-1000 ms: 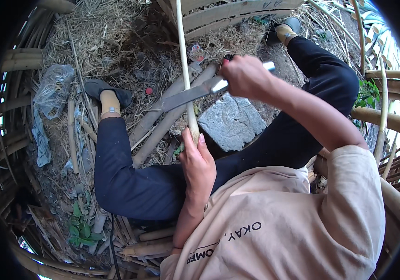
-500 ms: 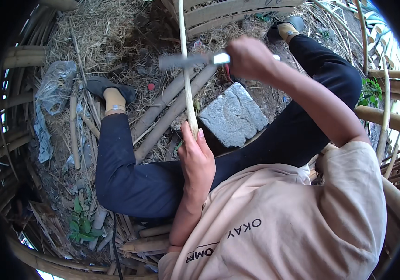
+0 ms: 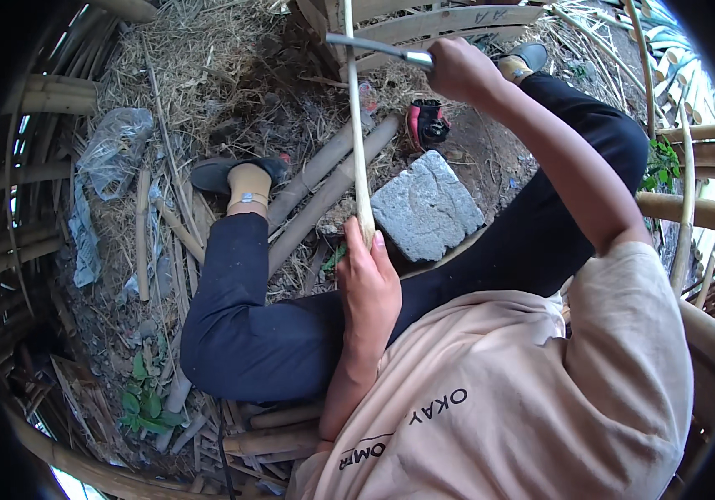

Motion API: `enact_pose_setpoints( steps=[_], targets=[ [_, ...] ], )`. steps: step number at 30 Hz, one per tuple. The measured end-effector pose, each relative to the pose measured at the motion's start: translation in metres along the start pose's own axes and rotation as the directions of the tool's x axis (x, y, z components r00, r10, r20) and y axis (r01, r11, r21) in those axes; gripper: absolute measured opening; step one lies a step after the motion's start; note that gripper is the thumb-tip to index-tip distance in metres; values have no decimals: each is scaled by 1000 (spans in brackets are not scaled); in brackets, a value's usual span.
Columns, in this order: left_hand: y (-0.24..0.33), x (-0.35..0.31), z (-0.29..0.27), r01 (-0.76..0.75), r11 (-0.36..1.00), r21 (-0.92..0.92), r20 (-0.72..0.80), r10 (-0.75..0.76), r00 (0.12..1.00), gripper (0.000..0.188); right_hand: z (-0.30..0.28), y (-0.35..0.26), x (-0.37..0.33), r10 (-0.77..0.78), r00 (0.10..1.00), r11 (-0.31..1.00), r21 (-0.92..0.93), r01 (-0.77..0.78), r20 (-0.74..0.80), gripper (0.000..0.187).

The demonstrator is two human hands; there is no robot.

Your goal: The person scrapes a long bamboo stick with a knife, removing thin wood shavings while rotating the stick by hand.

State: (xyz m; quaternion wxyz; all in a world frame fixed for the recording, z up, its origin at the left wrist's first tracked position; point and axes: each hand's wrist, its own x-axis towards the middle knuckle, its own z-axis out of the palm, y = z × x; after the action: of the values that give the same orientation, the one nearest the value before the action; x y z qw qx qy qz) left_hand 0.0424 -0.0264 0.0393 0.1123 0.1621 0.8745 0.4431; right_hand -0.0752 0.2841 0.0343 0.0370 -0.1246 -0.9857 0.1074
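A long, pale bamboo strip [image 3: 359, 142] rises from my left hand [image 3: 370, 287] toward the far edge. The fingers are closed round its near end, with the thumb along it. My right hand [image 3: 467, 73] is closed round the handle of a knife [image 3: 382, 47]. Its grey blade points left and crosses the strip near the top; whether it touches the strip, I cannot tell. Below the strip's right side sits a rough grey stone block [image 3: 426, 207], between my legs.
A red and black object [image 3: 428, 125] lies just beyond the stone. Bamboo poles [image 3: 324, 196] lie on the straw-strewn ground left of it. A clear plastic bag [image 3: 117, 150] is at the far left, and wooden slats [image 3: 449, 23] stand at the far side. Bamboo railings [image 3: 691, 212] run along the right.
My right hand and the knife have moved farther away along the strip. The red and black object, mostly hidden before, now shows. My left foot has shifted right in the view.
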Motion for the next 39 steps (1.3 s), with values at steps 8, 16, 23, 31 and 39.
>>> enact_pose_setpoints(
  steps=[8,16,23,31,39],
  targets=[
    [-11,21,2,262,900,-349,198,-203,959,24,-6,-8,-8,-24,1000,999,37,23,16,12],
    [18,58,-2,606,487,-629,527,-307,793,36,-5,24,0,-47,995,998,50,43,88,19],
    [23,43,6,563,544,-622,442,-349,826,36,6,35,-3,-20,993,981,193,-4,119,20],
    [18,53,8,599,472,-648,512,-313,800,33,13,24,-10,-41,996,976,219,23,77,18],
    [15,49,10,596,448,-666,520,-295,802,30,14,41,-4,6,1000,970,243,-4,-10,25]
  ],
)
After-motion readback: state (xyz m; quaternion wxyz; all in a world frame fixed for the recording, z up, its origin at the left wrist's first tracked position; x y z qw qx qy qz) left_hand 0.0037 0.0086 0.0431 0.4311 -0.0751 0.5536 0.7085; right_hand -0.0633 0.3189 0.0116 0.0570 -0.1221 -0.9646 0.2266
